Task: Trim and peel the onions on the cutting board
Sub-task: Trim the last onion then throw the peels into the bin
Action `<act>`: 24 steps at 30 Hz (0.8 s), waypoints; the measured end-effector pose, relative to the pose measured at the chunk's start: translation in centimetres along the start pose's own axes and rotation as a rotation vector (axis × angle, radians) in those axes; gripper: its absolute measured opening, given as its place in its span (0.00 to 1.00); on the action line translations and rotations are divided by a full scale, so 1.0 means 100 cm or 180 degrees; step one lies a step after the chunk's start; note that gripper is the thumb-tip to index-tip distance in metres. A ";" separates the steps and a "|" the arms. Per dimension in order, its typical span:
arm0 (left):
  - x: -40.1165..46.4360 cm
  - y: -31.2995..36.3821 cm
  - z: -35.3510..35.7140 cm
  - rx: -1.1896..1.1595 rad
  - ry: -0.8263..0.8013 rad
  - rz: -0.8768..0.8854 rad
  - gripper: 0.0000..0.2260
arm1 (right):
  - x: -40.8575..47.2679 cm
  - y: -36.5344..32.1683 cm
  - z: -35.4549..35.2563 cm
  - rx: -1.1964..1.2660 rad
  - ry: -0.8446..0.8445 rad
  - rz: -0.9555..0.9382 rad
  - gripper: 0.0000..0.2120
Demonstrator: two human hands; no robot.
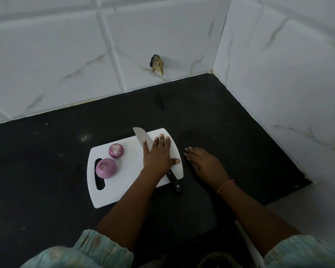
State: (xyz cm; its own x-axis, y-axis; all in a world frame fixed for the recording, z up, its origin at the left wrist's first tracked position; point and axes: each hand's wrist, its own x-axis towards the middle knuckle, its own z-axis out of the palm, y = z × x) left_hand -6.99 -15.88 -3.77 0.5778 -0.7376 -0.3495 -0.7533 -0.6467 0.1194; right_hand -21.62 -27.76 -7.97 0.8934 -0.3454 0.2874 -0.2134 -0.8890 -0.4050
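A white cutting board [128, 182] lies on the black counter. Two purple onions rest on its left part: a smaller onion [116, 150] farther back and a larger onion [106, 168] beside the board's handle slot. A knife lies diagonally on the right part of the board, its blade [139, 135] pointing away and its black handle [174, 182] hanging over the near edge. My left hand [159, 154] lies flat on top of the knife, fingers spread. My right hand [203, 163] rests palm down on the counter just right of the board, holding nothing.
The black counter [230, 136] runs into a corner of white tiled walls at the back and right. A dark and yellowish mark [157, 64] sits on the back wall. A pale surface [306, 209] adjoins the counter at the near right.
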 end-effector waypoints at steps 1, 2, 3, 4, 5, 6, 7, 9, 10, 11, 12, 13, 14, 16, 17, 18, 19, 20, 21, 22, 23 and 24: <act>0.000 0.000 -0.001 -0.0016 -0.0009 0.0013 0.40 | -0.005 0.000 -0.004 0.0001 0.0162 0.0148 0.09; 0.001 -0.001 -0.001 -0.0030 -0.0015 0.0014 0.40 | -0.009 0.000 -0.008 0.0141 0.0348 0.0428 0.06; 0.000 -0.001 -0.001 -0.0034 -0.0013 0.0016 0.40 | -0.015 0.000 -0.013 0.0401 0.0561 0.0781 0.02; 0.001 -0.001 -0.001 -0.0035 -0.0017 0.0011 0.40 | -0.018 0.001 -0.016 0.0701 0.0791 0.1108 0.01; 0.001 -0.001 -0.002 -0.0026 -0.0022 0.0016 0.40 | -0.023 0.003 -0.019 0.0899 0.1023 0.1322 0.03; 0.001 0.000 -0.002 -0.0013 -0.0014 0.0014 0.39 | -0.026 0.004 -0.019 0.0909 0.1164 0.1408 0.06; 0.001 0.000 -0.003 0.0001 -0.0007 0.0009 0.39 | -0.028 0.004 -0.016 0.0822 0.1122 0.1437 0.10; 0.001 0.003 -0.005 0.0006 0.0012 0.0002 0.39 | -0.027 -0.003 -0.007 0.0460 0.0663 0.1470 0.18; 0.000 0.004 -0.006 -0.0023 0.0008 -0.0003 0.39 | -0.024 -0.009 -0.001 0.0247 0.0461 0.1463 0.20; 0.000 0.004 -0.007 -0.0061 -0.0001 -0.0010 0.39 | -0.022 -0.015 0.004 0.0073 0.0335 0.1463 0.22; 0.001 0.004 -0.007 -0.0088 -0.0006 -0.0018 0.39 | -0.020 -0.019 0.008 -0.0072 0.0252 0.1442 0.23; 0.001 0.004 -0.006 -0.0096 -0.0005 -0.0026 0.39 | -0.019 -0.021 0.010 -0.0188 0.0184 0.1364 0.23; 0.002 0.004 -0.006 -0.0097 -0.0007 -0.0037 0.39 | -0.018 -0.021 0.010 -0.0278 0.0108 0.1230 0.23; 0.003 0.004 -0.006 -0.0094 -0.0019 -0.0043 0.39 | -0.022 -0.018 0.009 -0.0319 -0.0145 0.0855 0.23; 0.002 0.005 -0.006 -0.0107 -0.0014 -0.0044 0.39 | -0.024 -0.018 0.007 -0.0288 -0.0281 0.0635 0.23; 0.002 0.005 -0.006 -0.0118 -0.0004 -0.0047 0.39 | -0.026 -0.018 0.004 -0.0222 -0.0412 0.0431 0.24; 0.002 0.005 -0.006 -0.0126 -0.0010 -0.0053 0.39 | -0.027 -0.020 0.002 -0.0130 -0.0527 0.0282 0.25; 0.002 0.005 -0.006 -0.0131 -0.0023 -0.0059 0.39 | -0.027 -0.021 -0.001 -0.0045 -0.0587 0.0192 0.25; 0.002 0.005 -0.006 -0.0142 -0.0042 -0.0071 0.39 | -0.027 -0.022 -0.004 0.0011 -0.0628 0.0149 0.24; 0.003 0.005 -0.006 -0.0150 -0.0061 -0.0084 0.40 | -0.028 -0.024 -0.008 0.0014 -0.0671 0.0138 0.24; 0.003 0.005 -0.006 -0.0154 -0.0071 -0.0089 0.40 | -0.032 -0.024 -0.013 -0.0035 -0.0757 0.0137 0.25; 0.004 0.005 -0.006 -0.0160 -0.0076 -0.0092 0.40 | -0.036 -0.024 -0.018 -0.0099 -0.0851 0.0136 0.25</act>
State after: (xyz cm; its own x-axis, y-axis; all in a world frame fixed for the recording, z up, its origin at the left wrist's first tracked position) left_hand -6.95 -16.56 -3.29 0.5909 -0.7139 -0.3756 -0.7194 -0.6771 0.1552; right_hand -25.02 -24.95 -6.42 0.9551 -0.2948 0.0295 -0.2615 -0.8857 -0.3837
